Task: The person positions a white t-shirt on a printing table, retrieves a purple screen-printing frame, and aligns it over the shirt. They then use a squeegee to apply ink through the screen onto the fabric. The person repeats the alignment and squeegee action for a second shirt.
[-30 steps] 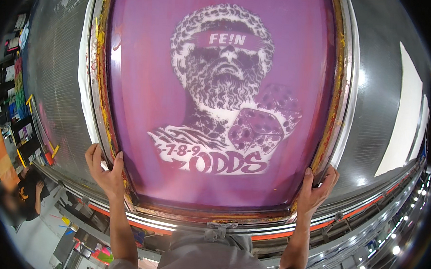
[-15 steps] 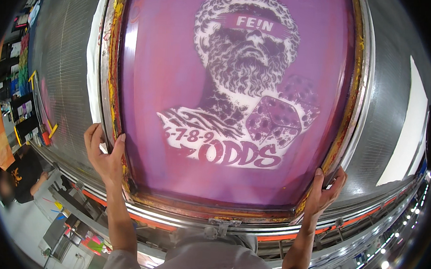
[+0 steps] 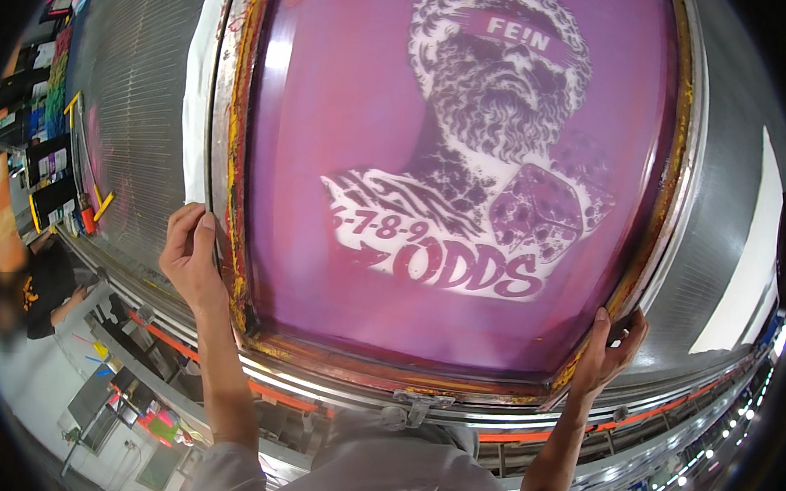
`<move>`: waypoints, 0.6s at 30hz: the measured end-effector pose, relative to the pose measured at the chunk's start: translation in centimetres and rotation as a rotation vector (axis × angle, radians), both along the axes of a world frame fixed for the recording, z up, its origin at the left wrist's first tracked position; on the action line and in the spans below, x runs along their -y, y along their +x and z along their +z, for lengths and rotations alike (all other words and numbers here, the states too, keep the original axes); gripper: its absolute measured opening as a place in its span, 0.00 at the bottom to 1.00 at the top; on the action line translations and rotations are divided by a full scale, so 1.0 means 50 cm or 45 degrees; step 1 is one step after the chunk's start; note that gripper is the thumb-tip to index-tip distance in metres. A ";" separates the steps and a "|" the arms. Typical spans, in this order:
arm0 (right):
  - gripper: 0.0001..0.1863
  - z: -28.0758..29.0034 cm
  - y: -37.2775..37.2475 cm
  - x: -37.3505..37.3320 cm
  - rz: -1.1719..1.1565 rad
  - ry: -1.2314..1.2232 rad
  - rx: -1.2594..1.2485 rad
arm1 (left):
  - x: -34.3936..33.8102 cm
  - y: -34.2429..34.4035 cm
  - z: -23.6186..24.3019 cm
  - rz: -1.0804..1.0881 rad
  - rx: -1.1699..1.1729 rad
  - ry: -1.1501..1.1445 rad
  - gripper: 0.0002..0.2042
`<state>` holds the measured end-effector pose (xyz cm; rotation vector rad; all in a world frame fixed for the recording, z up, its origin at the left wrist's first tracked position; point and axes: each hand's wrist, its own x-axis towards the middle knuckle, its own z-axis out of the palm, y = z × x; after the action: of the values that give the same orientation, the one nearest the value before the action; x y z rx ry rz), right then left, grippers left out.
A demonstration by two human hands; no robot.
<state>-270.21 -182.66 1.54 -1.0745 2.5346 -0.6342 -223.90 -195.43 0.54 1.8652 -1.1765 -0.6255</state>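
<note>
A large printing screen with purple mesh fills most of the view, bearing a pale stencil of a bearded bust and dice. Its metal frame is stained with yellow and red ink. My left hand grips the frame's left edge near the lower corner, fingers curled over the rim. My right hand holds the frame's lower right corner, fingers wrapped around the edge. A white cloth shows behind the screen's left side.
Grey metal surfaces lie to both sides of the screen. Another person in a dark shirt stands at the far left by shelves of coloured items. Rails with orange stripes run below the screen.
The screen has shifted right and upward in the view and looms larger. My left hand has moved up along the left edge; my right hand stays on the lower right corner.
</note>
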 end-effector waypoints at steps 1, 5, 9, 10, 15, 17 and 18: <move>0.24 -0.001 0.000 -0.001 -0.001 -0.002 0.005 | 0.000 0.001 0.000 0.003 0.001 0.003 0.07; 0.25 -0.009 0.001 -0.008 -0.010 -0.018 -0.008 | -0.001 0.008 -0.001 0.017 -0.024 -0.005 0.06; 0.25 -0.013 -0.001 -0.014 0.000 -0.008 -0.023 | -0.001 0.012 -0.001 0.019 -0.036 0.004 0.06; 0.25 -0.015 -0.001 -0.016 0.003 -0.003 -0.030 | -0.001 0.012 -0.001 0.040 -0.049 0.017 0.06; 0.25 -0.020 0.001 -0.018 0.028 -0.057 -0.015 | 0.001 0.013 0.002 0.035 -0.061 0.018 0.07; 0.25 -0.020 0.004 -0.017 -0.013 -0.033 -0.029 | 0.001 0.015 0.002 0.035 -0.063 0.024 0.07; 0.26 -0.020 0.006 -0.017 -0.029 -0.026 -0.031 | 0.001 0.016 0.002 0.041 -0.075 0.028 0.07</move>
<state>-269.94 -181.79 0.53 -1.0677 2.5697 -0.6584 -223.12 -195.49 0.64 1.8677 -1.1031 -0.6734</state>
